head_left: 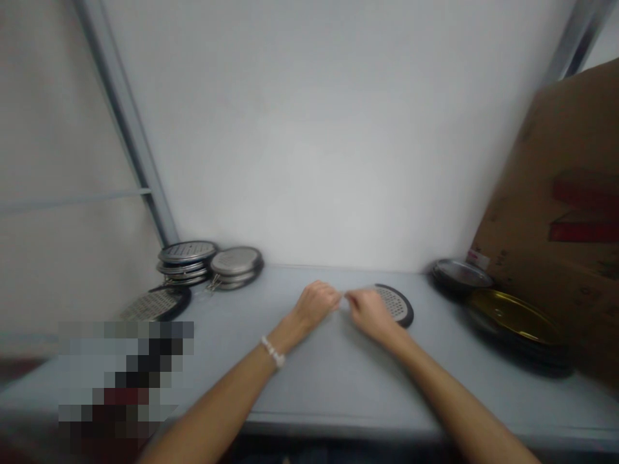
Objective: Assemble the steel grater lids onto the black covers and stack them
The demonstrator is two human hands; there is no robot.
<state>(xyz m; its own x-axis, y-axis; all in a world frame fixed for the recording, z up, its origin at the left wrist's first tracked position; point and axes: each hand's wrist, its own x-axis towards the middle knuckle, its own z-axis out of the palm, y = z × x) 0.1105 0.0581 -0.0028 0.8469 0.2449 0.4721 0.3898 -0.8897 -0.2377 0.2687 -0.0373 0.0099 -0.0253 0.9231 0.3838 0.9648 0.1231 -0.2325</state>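
Observation:
My left hand (318,303), with a white bracelet at the wrist, is raised over the grey table and its fingers are closed. Close beside it, my right hand (370,312) pinches too, fingertips turned toward the left ones. Whatever lies between the fingertips is too small and blurred to name. Behind my right hand is a round grater plate (395,305) with holes and a dark rim, lying flat and partly covered by the hand.
At the left stand two stacks of round metal grater plates (188,251) (236,260), with another perforated plate (159,301) nearer. Dark round pans or dishes (461,274), one gold inside (515,314), sit at the right before a cardboard box (546,212). A white panel (329,142) closes the back.

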